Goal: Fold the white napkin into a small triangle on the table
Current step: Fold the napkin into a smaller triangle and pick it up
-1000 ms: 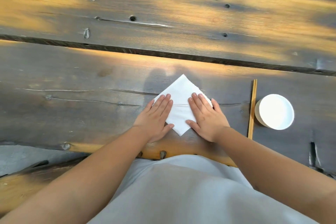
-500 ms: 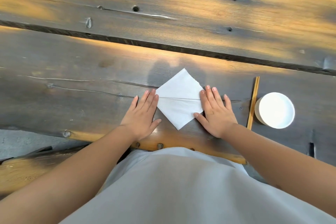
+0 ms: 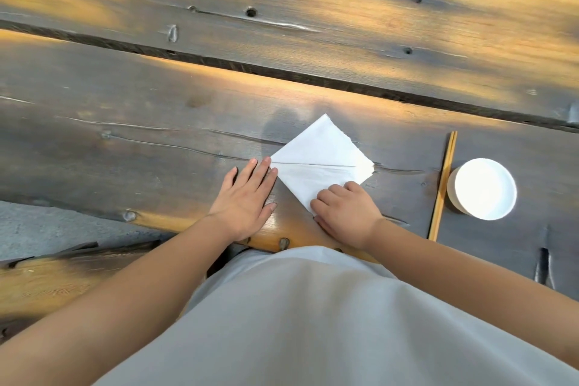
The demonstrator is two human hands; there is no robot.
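The white napkin lies flat on the dark wooden table as a diamond, one corner pointing away from me, with a crease running left to right across its middle. My left hand rests flat on the table, fingers spread, its fingertips touching the napkin's left corner. My right hand sits curled over the napkin's near corner, fingers bent on the paper; that corner is hidden under it, and whether the fingers pinch it I cannot tell.
A pair of wooden chopsticks lies to the right of the napkin, pointing away from me. A small white round dish stands just right of them. The table's near edge runs right below my hands.
My right hand has moved from the napkin's right corner to its near corner and curled its fingers. My left hand stays flat at the left corner.
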